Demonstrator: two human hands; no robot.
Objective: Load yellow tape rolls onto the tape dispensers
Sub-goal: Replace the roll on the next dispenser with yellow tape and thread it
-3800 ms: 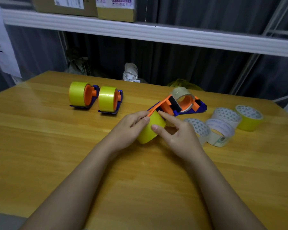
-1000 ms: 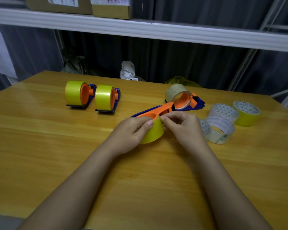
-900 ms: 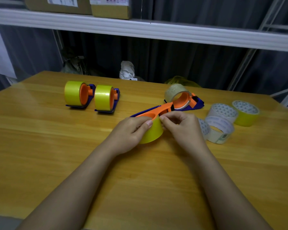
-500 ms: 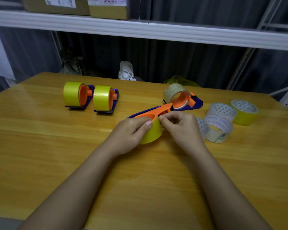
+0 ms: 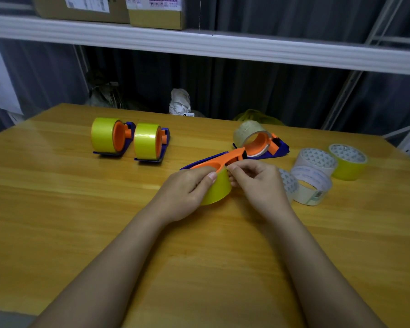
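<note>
Yellow tape roll (image 5: 219,189) gripped, both hands.

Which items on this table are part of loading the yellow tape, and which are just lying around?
In the job: yellow roll gripped by left hand; orange-and-blue dispenser; right hand pinching by the roll's top edge; two loaded dispensers; spare yellow roll.

Lying about: white rolls; dispenser carrying clear tape; shelf boxes.

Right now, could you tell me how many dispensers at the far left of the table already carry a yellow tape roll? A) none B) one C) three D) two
D: two loaded dispensers, the left one and the right one, stand side by side at the far left of the table, each bearing a yellow roll.
</note>
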